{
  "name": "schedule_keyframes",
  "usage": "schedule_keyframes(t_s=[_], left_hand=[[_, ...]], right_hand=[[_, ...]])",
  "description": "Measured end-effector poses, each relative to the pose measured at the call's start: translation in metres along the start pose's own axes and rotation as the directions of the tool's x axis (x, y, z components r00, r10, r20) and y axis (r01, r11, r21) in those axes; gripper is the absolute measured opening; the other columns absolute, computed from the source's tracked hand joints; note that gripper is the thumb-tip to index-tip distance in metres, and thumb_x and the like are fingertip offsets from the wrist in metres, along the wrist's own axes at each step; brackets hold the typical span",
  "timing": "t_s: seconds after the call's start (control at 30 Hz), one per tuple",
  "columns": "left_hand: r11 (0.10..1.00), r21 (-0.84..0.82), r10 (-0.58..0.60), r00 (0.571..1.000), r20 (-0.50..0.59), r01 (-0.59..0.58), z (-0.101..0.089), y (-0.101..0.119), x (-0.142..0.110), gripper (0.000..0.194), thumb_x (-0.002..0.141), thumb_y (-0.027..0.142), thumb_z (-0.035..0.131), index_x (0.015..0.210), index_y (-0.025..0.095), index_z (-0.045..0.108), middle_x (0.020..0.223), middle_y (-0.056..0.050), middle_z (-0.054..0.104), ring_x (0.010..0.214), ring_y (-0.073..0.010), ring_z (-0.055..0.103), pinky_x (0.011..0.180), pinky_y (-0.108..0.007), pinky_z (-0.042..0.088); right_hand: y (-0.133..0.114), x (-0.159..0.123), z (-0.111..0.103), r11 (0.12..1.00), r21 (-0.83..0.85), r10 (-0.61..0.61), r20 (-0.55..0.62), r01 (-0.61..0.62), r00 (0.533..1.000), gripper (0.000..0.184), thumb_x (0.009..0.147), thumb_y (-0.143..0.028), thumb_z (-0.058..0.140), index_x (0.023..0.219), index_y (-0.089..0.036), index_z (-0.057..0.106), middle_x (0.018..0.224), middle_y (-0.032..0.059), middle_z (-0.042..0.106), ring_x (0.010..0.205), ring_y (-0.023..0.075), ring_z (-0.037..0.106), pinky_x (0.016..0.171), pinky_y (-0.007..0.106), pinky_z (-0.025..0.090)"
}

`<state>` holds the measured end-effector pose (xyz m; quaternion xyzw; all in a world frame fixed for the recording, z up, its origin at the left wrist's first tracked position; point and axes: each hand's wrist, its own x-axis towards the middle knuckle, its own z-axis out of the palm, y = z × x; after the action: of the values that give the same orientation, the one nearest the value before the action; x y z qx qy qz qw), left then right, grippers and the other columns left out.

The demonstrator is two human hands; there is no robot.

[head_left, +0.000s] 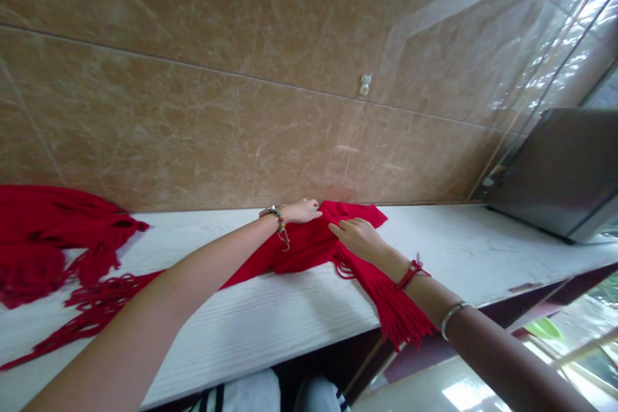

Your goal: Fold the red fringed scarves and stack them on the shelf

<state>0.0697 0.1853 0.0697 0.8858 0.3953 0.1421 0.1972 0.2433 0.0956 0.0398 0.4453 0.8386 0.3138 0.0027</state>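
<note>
A red scarf [309, 248] with fringed ends lies across the white tabletop, partly bunched and folded. My left hand [302, 211] is at its far edge by the wall, fingers closed on the cloth. Just to the right, my right hand [360, 238] bends over the same scarf with its fingers curled on the fabric; the fingertips are partly hidden. One fringe [403, 309] hangs over the table's front edge below my right wrist. The other fringed end [103, 299] trails to the left, partly behind my left forearm.
A second bundle of red fringed cloth [43, 232] lies at the far left. A brown marbled tile wall [217, 122] borders the back of the white table [304, 309]. A dark grey box-shaped appliance [555, 167] stands at the right end. My knees [253, 393] are below the front edge.
</note>
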Motion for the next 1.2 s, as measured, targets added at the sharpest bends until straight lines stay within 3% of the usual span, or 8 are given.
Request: schedule_keyframes(t_s=[0.13,0.2,0.37,0.63,0.73,0.87,0.97,1.2], left_hand=[[0.992,0.124,0.034,0.999,-0.039,-0.029,0.01,-0.015,-0.055,0.054,0.081,0.041,0.047,0.127,0.014,0.038,0.134,-0.016,0.036,0.119,-0.0262,0.039,0.098,-0.035,0.031],[0.957,0.29,0.034,0.996,-0.077,-0.01,0.017,-0.026,-0.09,0.062,0.08,0.044,0.048,0.133,0.016,0.031,0.138,-0.015,0.031,0.123,-0.0274,0.034,0.099,-0.038,0.031],[0.896,0.442,-0.01,0.997,-0.079,0.044,0.04,-0.045,-0.152,0.077,0.074,0.026,0.052,0.14,0.017,0.014,0.145,-0.014,0.016,0.132,-0.0262,0.021,0.104,-0.038,0.027],[0.776,0.615,-0.022,0.981,-0.192,0.138,0.062,-0.05,-0.142,0.073,0.072,-0.007,0.028,0.14,0.02,0.019,0.147,-0.01,0.018,0.134,-0.0286,0.016,0.102,-0.049,0.025],[0.816,0.564,-0.035,0.984,-0.177,0.131,0.052,-0.053,-0.14,0.073,0.07,-0.009,0.025,0.139,0.013,0.02,0.147,-0.012,0.019,0.133,-0.0256,0.021,0.101,-0.041,0.03],[0.84,0.542,0.135,0.976,-0.173,-0.02,0.025,-0.049,-0.148,0.073,0.07,-0.007,0.025,0.139,0.015,0.02,0.145,-0.007,0.025,0.134,-0.0174,0.019,0.105,-0.034,0.026],[0.809,0.584,0.204,0.964,-0.168,-0.069,0.017,-0.047,-0.157,0.073,0.071,-0.006,0.026,0.14,0.017,0.021,0.147,-0.005,0.022,0.135,-0.0158,0.014,0.108,-0.033,0.02],[0.811,0.583,0.06,0.998,-0.021,-0.036,0.056,-0.053,-0.161,0.08,0.066,-0.01,0.026,0.14,0.021,0.019,0.149,-0.005,0.012,0.135,-0.0213,0.008,0.105,-0.043,0.022]], right_hand=[[0.001,-0.004,0.011,0.997,0.047,0.052,0.033,-0.053,0.998,0.025,0.086,-0.011,0.04,0.105,-0.014,0.057,0.08,0.0079,0.062,0.071,0.019,0.057,0.062,0.029,0.037],[0.001,-0.004,0.014,0.996,0.068,0.065,0.027,-0.066,0.998,0.027,0.086,-0.011,0.039,0.107,-0.014,0.056,0.082,0.0084,0.062,0.073,0.0193,0.057,0.063,0.029,0.037],[0.001,-0.001,0.023,0.994,0.095,0.055,-0.016,-0.053,0.998,0.028,0.086,-0.011,0.039,0.108,-0.014,0.056,0.085,0.0088,0.063,0.074,0.019,0.057,0.061,0.028,0.037],[-0.002,0.001,0.026,0.995,0.083,0.064,-0.053,-0.06,0.997,0.021,0.087,-0.013,0.043,0.099,-0.015,0.06,0.091,0.0091,0.062,0.08,0.0187,0.055,0.067,0.028,0.037],[0.0,0.004,0.023,0.994,0.073,0.087,-0.077,-0.082,0.993,0.02,0.088,-0.012,0.042,0.091,-0.014,0.061,0.086,0.0084,0.062,0.076,0.0179,0.055,0.065,0.028,0.037],[0.005,0.005,0.019,0.989,0.069,0.136,-0.132,-0.127,0.982,0.022,0.089,-0.012,0.038,0.094,-0.012,0.06,0.086,0.0091,0.062,0.077,0.0182,0.054,0.067,0.028,0.037],[0.006,0.002,0.019,0.991,0.059,0.127,-0.167,-0.119,0.978,0.022,0.089,-0.012,0.038,0.092,-0.013,0.06,0.083,0.0087,0.062,0.076,0.0185,0.054,0.065,0.029,0.036],[0.001,-0.01,0.038,0.997,0.038,0.076,-0.145,-0.071,0.986,0.022,0.086,-0.008,0.041,0.078,-0.014,0.061,0.072,0.0058,0.061,0.064,0.0165,0.053,0.059,0.028,0.036]])
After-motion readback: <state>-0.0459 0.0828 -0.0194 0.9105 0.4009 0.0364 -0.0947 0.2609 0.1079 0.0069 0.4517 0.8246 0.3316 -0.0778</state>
